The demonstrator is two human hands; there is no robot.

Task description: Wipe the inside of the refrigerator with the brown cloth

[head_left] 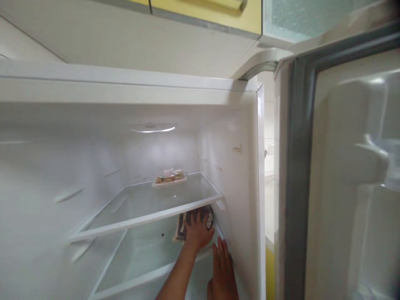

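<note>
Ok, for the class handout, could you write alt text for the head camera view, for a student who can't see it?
A person's left hand lies over a patterned cloth on a lower shelf inside an open fridge. The right hand is near the fridge's right wall, and a food tray sits on the shelf above.

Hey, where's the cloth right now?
In the head view, the cloth is under the person's left hand, below the top shelf, close to the fridge's right wall.
</note>
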